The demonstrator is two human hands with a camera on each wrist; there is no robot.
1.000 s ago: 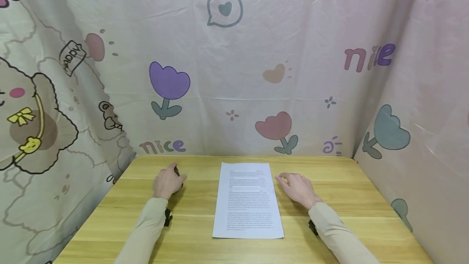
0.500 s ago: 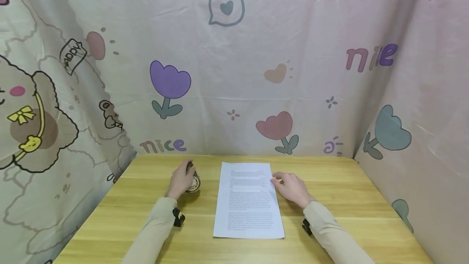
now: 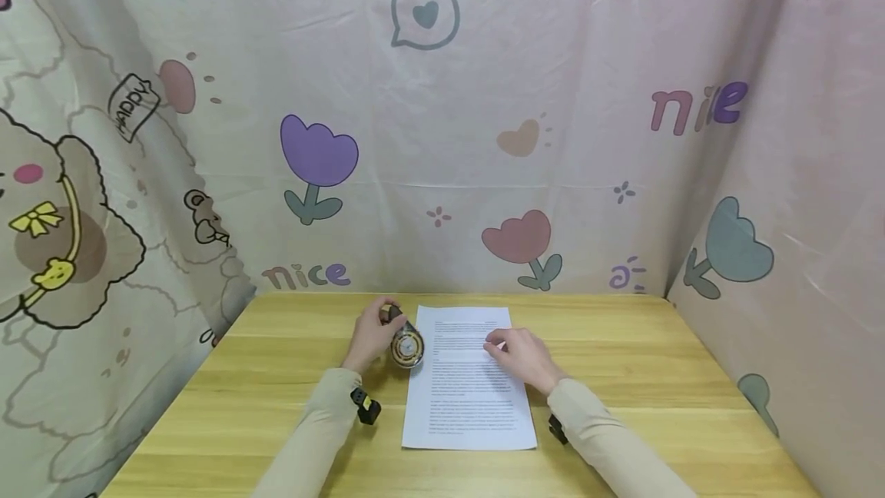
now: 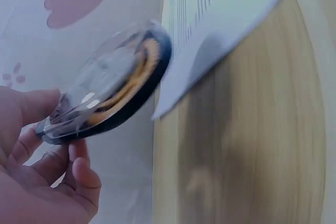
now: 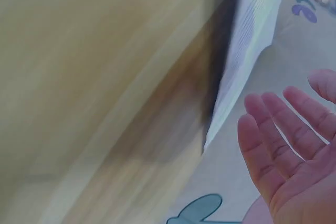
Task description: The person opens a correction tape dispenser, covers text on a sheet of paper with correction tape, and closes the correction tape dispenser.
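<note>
My left hand pinches the narrow end of a teardrop-shaped correction tape between thumb and fingers. In the left wrist view the correction tape has a clear domed cover, a dark base and orange and white round parts inside. It is held up off the table, its wide end beside the paper's left edge. A printed sheet of paper lies on the table with lines of text. Over its right part my right hand hovers, fingers loosely extended; the right wrist view shows that hand holding nothing.
A light wooden table spans the front, with bare wood on both sides of the paper. Behind it and at both sides hangs a patterned fabric curtain. Dark wrist cameras sit on both sleeves.
The left hand has lifted the correction tape and carried it rightward to the paper's left edge. The right hand has moved left, from beside the paper to over it.
</note>
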